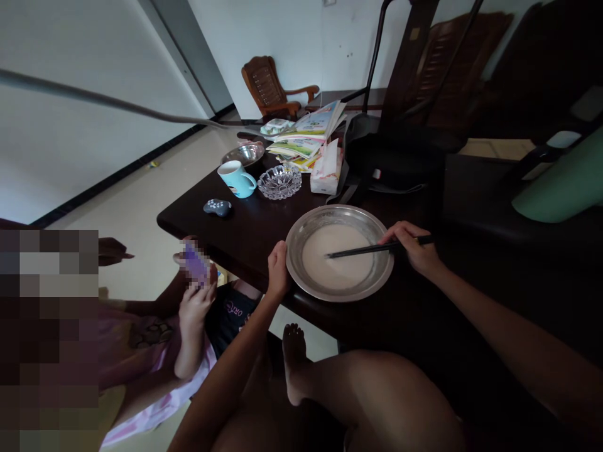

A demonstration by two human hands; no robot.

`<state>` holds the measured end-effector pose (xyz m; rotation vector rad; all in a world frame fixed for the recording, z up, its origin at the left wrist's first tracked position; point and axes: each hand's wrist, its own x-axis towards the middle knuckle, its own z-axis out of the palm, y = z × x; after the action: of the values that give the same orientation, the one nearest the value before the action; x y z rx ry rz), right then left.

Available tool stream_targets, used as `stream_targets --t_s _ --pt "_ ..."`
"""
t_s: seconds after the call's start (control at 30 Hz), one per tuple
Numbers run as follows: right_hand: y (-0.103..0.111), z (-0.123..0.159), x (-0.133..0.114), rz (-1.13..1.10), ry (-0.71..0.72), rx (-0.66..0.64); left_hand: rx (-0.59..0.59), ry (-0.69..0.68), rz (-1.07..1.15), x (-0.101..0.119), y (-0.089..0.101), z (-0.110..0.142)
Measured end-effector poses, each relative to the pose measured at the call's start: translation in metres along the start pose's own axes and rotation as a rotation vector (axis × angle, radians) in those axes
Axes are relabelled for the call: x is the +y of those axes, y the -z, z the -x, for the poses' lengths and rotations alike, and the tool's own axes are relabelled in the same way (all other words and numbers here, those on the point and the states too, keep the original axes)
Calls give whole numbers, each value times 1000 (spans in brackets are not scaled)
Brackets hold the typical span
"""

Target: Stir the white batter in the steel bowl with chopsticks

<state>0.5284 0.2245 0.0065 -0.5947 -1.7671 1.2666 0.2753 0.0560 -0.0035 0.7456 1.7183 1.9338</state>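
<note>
A wide metal bowl (340,294) stands near the edge of the dark table, with a pale, creamy liquid (330,242) inside. My left hand (278,270) grips the bowl's left rim, fingers closed against its side. In my right hand (414,248), over the bowl's right rim, is a pair of dark chopsticks (358,250). Their tips dip into the liquid near the middle of the bowl.
Behind the bowl are a glass ashtray (279,182), a light blue mug (237,179), a small metal bowl (242,155), a tissue pack (326,169), booklets (306,132) and a dark bag (396,163). A game controller (217,208) lies left. Another person's hand (195,304) is beside the table.
</note>
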Motion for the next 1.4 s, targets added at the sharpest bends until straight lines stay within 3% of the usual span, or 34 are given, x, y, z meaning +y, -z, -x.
stream_targets --t_s 0.07,0.17,0.23,0.33,0.47,0.53,0.63,0.77,0.83,0.93,1.07,1.13,1.23,1.4 --pt "0 0 0 61 32 22 2 -4 -2 0 0 0" --pt "0 0 -1 -52 19 107 4 -1 9 0 0 0" --pt "0 0 -3 -72 7 83 6 9 12 0 0 0" --pt "0 -1 -5 69 37 62 5 8 -2 0 0 0" --pt "1 -2 -3 -29 4 208 -4 1 -3 0 1 0" --pt "1 -2 -2 -53 -15 155 -6 11 8 -1 1 -1" --pt "1 -1 -2 89 37 47 -2 11 6 -2 1 -1" --pt "2 -1 -1 -9 33 141 -1 2 -6 -3 1 -1" --pt "1 -1 -1 -45 1 110 -5 -5 -18 -2 1 -1" --pt "0 -1 -3 91 22 46 -3 -17 -34 0 1 -1" --pt "0 -2 -4 -12 5 149 -2 -3 -13 -1 1 -1" --pt "0 -1 -4 -68 -23 114 1 7 3 -2 1 -1" --pt "0 -1 -6 44 -3 16 0 22 17 -1 0 0" --pt "1 -1 -3 -28 -6 136 3 18 -3 0 0 0"
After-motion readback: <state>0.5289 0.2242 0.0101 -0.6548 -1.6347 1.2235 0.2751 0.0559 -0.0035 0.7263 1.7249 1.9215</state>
